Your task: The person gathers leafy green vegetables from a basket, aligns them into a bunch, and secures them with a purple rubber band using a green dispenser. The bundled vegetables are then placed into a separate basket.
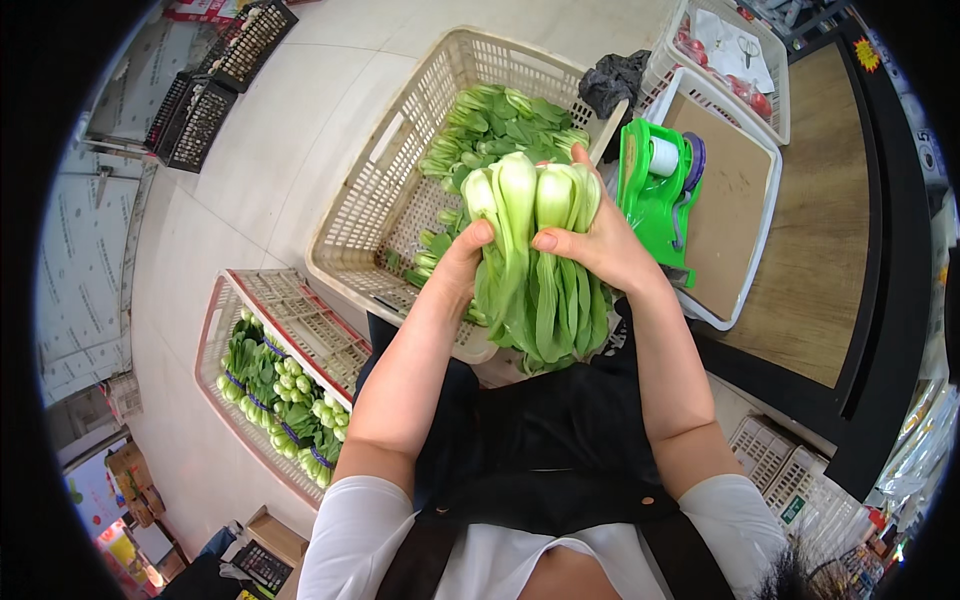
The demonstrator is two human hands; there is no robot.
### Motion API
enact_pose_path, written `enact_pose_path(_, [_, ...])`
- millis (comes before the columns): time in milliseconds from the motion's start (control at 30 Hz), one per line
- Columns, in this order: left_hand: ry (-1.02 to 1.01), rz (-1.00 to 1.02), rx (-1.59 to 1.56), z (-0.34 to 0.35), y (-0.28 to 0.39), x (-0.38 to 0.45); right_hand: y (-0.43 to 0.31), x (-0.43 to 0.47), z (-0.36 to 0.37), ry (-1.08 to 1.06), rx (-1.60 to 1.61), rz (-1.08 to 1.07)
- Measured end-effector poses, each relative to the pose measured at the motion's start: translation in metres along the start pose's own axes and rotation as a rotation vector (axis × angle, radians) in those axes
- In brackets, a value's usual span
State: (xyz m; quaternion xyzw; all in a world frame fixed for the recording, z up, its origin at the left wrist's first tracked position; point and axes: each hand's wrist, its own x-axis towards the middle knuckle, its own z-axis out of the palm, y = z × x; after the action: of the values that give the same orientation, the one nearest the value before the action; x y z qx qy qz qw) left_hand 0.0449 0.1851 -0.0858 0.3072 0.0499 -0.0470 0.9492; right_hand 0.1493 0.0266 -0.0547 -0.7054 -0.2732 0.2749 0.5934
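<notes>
Between my two hands I hold a bunch of bok choy [551, 277], its pale stem ends up and its leaves hanging down. My left hand [459, 259] grips the left stems with the thumb across the front. On the right side, my right hand [611, 236] wraps the stems, thumb in front and fingers mostly hidden behind. Below and beyond the bunch stands a large beige plastic crate [360, 176] with loose bok choy [510, 120] inside. To the right of my right hand is a green tape bundling dispenser [637, 195] with a purple tape roll [694, 161].
At lower left, a red-rimmed crate [315, 322] holds bok choy bunches [277, 405] bound with purple tape. A white tray [750, 277] lies on the wood-topped counter [817, 225]. Behind it is a white basket [780, 112] with red produce and scissors [748, 49]. A black plastic bag [611, 82] hangs at the crate's corner.
</notes>
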Motion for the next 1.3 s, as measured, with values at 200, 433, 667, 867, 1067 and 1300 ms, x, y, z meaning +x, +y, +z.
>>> enact_pose_path(200, [0.115,0.047,-0.155,-0.001,-0.003,0.004,-0.025,-0.011,0.006,0.158,0.377,0.042])
enact_pose_path(433, [0.051,0.177,0.595,0.011,0.030,0.015,-0.035,-0.028,0.009,0.011,0.400,0.067])
enact_pose_path(667, [0.244,0.170,0.608,0.014,-0.004,0.013,0.018,-0.018,0.027,0.109,0.301,0.022])
enact_pose_path(867, [0.327,0.076,0.658,0.024,-0.003,0.008,0.039,-0.014,0.032,0.083,0.425,0.202])
enact_pose_path(1067, [0.209,-0.066,0.452,0.039,0.037,0.000,0.033,-0.010,0.022,0.111,0.634,0.211])
enact_pose_path(1300, [0.261,-0.026,0.774,-0.013,0.053,-0.005,0.015,-0.016,0.019,-0.061,0.829,0.240])
